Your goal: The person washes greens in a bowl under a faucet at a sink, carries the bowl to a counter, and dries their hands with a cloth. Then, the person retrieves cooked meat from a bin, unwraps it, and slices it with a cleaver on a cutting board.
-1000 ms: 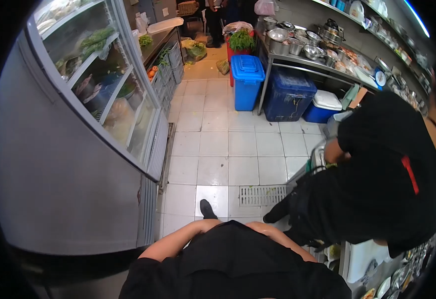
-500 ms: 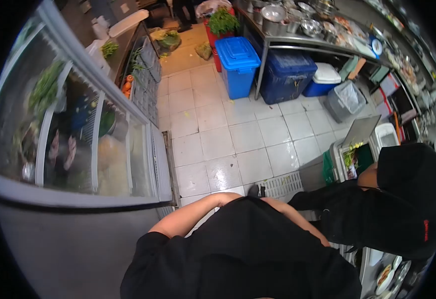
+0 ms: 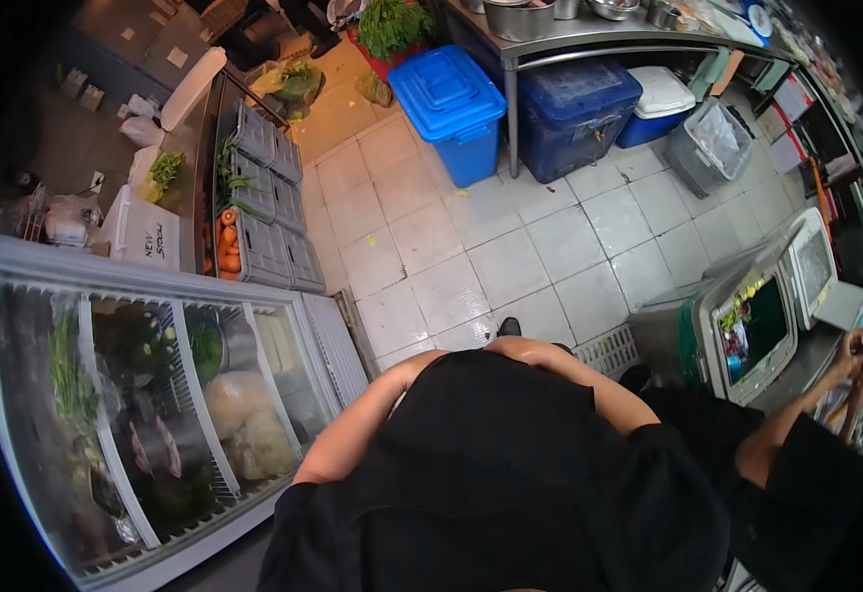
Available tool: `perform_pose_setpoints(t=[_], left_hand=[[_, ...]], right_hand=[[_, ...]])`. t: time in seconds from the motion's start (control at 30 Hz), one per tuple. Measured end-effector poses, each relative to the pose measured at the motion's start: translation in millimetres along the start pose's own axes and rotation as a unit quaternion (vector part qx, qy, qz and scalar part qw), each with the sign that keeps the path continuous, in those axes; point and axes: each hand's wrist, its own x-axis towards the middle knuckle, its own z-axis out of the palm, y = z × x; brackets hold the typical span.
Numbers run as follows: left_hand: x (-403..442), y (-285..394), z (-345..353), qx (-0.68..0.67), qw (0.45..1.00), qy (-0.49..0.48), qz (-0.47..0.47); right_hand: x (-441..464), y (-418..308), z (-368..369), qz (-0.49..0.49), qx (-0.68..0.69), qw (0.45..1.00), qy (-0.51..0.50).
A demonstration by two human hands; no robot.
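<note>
Both of my forearms reach forward from a black top, and the hands are hidden beyond the front of my body, so what they hold or touch does not show. On the left, a fridge (image 3: 170, 395) with a glass front shows leafy greens (image 3: 74, 370), bagged food and other items on its shelves. Past my right arm, a co-worker in black holds both hands (image 3: 856, 360) together over the counter. Beside that person stands an open bin (image 3: 713, 340) with green and yellow scraps inside.
A blue lidded bin (image 3: 448, 94) stands by a steel table (image 3: 629, 44), with dark blue and white-lidded containers beneath. Grey crates (image 3: 269, 202) with carrots (image 3: 227, 247) line the left. A grey bin (image 3: 710, 148) and a floor drain (image 3: 609, 352) are to the right.
The view has swung left and moved forward. More of the fridge front, the crates and the open bin shows. The co-worker has shifted toward the lower right of the view, both hands now visible.
</note>
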Motion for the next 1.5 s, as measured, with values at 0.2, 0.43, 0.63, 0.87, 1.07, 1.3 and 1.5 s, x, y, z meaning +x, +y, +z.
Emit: perform_pose_setpoints(t=[0.2, 0.43, 0.63, 0.87, 1.07, 1.3, 1.5], left_hand=[[52, 73, -70, -0.041, 0.996, 0.023, -0.077], [157, 110, -181, -0.117, 0.982, -0.091, -0.118], [215, 142, -322, -0.009, 0.996, -0.067, 0.066], [181, 147, -501, -0.115, 0.990, 0.080, -0.026], [171, -50, -557, 0.099, 0.962, -0.003, -0.255], [185, -74, -554, 0.152, 0.951, 0.058, -0.264], [211, -60, -554, 0.237, 0.947, 0.096, -0.194]], right_hand=[[19, -10, -97, 0.002, 0.059, 0.997, 0.052], [48, 1, -183, 0.071, 0.142, 0.972, 0.172], [62, 3, -229, 0.056, 0.406, 0.815, 0.409], [20, -137, -250, -0.018, 0.263, 0.465, 0.845], [-23, -250, -290, -0.175, 0.095, 0.415, 0.888], [-60, -320, -349, -0.271, -0.033, 0.394, 0.878], [-69, -371, -423, -0.299, -0.108, 0.468, 0.824]])
